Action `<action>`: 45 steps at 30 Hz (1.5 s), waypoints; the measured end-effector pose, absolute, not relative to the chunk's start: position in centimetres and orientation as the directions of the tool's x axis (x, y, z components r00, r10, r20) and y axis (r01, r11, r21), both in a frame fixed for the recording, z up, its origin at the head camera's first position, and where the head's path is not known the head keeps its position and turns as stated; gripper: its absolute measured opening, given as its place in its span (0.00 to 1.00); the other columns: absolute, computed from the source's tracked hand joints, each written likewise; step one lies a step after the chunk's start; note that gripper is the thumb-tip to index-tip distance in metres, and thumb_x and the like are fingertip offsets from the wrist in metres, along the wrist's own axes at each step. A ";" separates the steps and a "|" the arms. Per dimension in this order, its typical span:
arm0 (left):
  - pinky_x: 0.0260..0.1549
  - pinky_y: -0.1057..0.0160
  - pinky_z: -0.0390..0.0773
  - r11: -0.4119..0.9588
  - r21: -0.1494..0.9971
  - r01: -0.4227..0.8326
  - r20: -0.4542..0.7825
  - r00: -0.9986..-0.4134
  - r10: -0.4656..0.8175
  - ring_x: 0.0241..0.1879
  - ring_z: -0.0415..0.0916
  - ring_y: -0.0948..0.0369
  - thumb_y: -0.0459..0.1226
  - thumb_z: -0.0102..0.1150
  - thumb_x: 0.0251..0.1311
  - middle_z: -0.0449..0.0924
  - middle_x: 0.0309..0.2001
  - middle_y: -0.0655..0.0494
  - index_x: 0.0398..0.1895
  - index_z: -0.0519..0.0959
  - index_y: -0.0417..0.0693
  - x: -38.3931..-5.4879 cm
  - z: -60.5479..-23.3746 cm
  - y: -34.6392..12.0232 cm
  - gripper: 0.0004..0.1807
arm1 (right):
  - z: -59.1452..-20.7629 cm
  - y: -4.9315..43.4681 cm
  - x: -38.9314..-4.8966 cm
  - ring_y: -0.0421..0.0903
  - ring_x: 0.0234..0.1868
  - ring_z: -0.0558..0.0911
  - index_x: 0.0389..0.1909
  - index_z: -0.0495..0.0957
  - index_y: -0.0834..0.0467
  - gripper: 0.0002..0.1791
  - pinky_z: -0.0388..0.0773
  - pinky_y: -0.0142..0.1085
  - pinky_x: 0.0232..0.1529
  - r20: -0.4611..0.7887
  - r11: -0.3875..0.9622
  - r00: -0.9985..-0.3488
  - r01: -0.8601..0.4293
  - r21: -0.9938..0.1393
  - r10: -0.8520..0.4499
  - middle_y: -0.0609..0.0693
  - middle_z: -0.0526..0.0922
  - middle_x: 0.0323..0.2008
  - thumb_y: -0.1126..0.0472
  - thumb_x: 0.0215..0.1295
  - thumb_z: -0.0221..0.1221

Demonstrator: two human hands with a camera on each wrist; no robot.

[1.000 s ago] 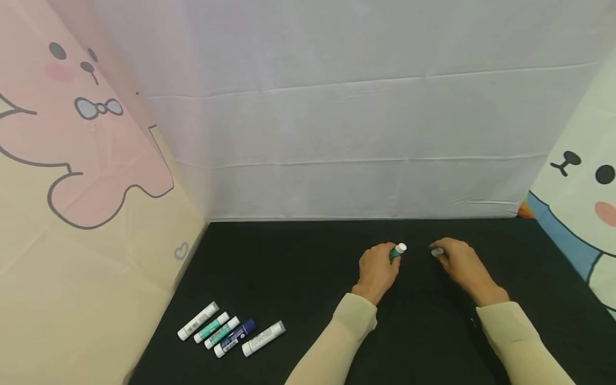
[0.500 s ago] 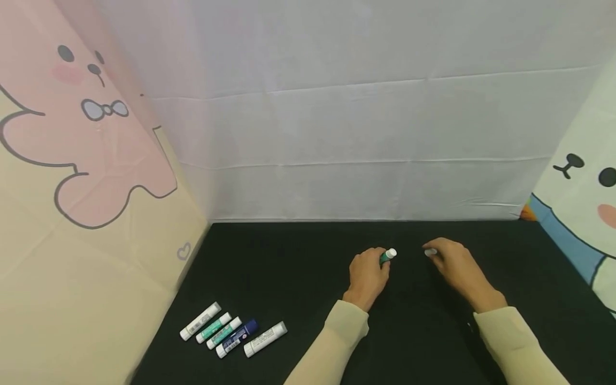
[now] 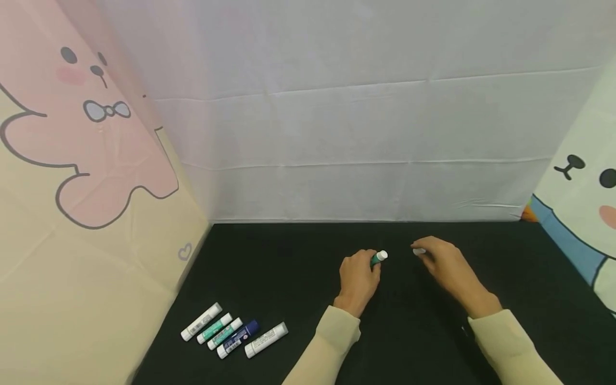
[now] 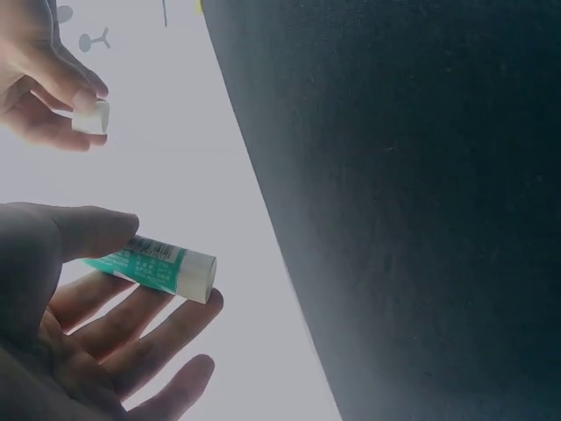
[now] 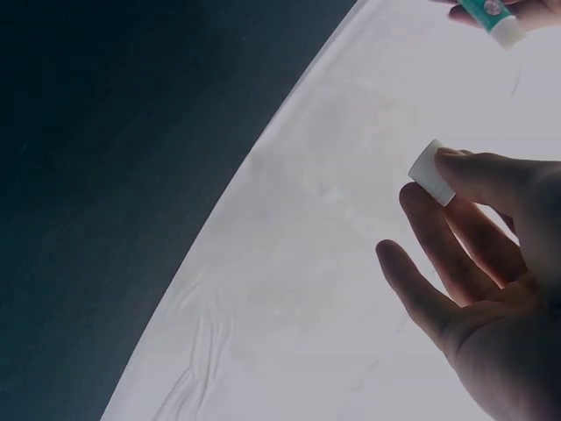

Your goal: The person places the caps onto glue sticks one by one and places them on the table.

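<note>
My left hand (image 3: 357,280) pinches a green glue stick (image 4: 149,261) between thumb and fingers. Its white end points out past the fingertips, toward the right in the head view. A short distance to the right, my right hand (image 3: 447,270) holds a small white cap (image 5: 432,174) between thumb and fingertips. The cap and the glue stick are apart, with a gap between the two hands. In the right wrist view, the right hand's other fingers spread loosely below the cap, and part of the green glue stick (image 5: 491,13) shows at the top edge.
On the black tabletop (image 3: 289,267), a slanted row of glue sticks lies at front left: a white one (image 3: 201,322), two green ones (image 3: 214,328), a dark blue one (image 3: 238,339) and another white one (image 3: 266,340). Pale cloth (image 3: 308,133) hangs behind; printed cloths flank both sides.
Both hands have drifted left in the head view, the left one also a little nearer the front. The glue stick and cap stay held, about equally far apart. The row has not been touched.
</note>
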State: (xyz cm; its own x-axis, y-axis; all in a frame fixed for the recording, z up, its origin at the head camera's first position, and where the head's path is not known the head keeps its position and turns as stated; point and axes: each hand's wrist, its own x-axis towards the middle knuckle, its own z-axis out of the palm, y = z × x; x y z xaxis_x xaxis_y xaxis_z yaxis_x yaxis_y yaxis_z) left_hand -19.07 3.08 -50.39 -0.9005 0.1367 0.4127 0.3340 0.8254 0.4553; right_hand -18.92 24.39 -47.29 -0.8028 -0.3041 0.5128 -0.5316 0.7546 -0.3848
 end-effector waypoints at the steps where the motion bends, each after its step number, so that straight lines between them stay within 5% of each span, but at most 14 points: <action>1: 0.35 0.63 0.81 0.827 0.452 0.335 0.420 -0.898 0.133 0.21 0.72 0.69 0.34 0.73 0.63 0.86 0.29 0.60 0.35 0.89 0.51 -19.0 -50.4 3.0 0.02 | -47.2 24.2 -18.8 0.62 0.44 0.88 0.45 0.86 0.67 0.14 0.85 0.58 0.44 0.515 0.751 -0.800 -0.537 -0.385 -0.308 0.62 0.88 0.44 0.79 0.59 0.70; 9: 0.39 0.61 0.82 0.825 0.455 0.334 0.435 -0.892 0.121 0.22 0.73 0.68 0.33 0.74 0.62 0.88 0.31 0.59 0.36 0.90 0.51 -18.3 -50.9 2.1 0.03 | -47.0 22.9 -18.1 0.62 0.46 0.88 0.46 0.86 0.67 0.14 0.86 0.57 0.45 0.512 0.745 -0.794 -0.551 -0.376 -0.328 0.62 0.88 0.46 0.78 0.60 0.70; 19: 0.40 0.62 0.81 0.856 0.417 0.306 0.446 -0.889 0.100 0.32 0.85 0.64 0.36 0.75 0.62 0.90 0.37 0.59 0.41 0.90 0.51 -17.5 -51.1 0.9 0.05 | -46.7 21.8 -17.5 0.62 0.48 0.88 0.47 0.86 0.66 0.14 0.85 0.57 0.47 0.500 0.738 -0.795 -0.558 -0.380 -0.344 0.61 0.88 0.48 0.77 0.60 0.70; 45: 0.48 0.55 0.83 0.880 0.394 0.265 0.472 -0.880 0.054 0.36 0.87 0.61 0.34 0.78 0.59 0.90 0.36 0.58 0.41 0.90 0.49 -15.7 -51.3 -1.4 0.08 | -46.2 19.0 -16.4 0.58 0.48 0.89 0.47 0.88 0.64 0.18 0.86 0.53 0.47 0.605 0.657 -0.694 -0.670 -0.345 -0.390 0.58 0.89 0.48 0.78 0.54 0.73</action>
State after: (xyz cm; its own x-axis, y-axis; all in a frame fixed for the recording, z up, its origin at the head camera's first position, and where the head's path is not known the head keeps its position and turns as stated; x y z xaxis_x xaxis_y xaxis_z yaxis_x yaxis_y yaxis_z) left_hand -15.72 -1.38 -51.33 -0.8799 0.0538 0.4721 0.2654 0.8798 0.3945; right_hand -16.41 18.98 -46.23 -0.6944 -0.3900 0.6048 -0.6699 0.6573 -0.3453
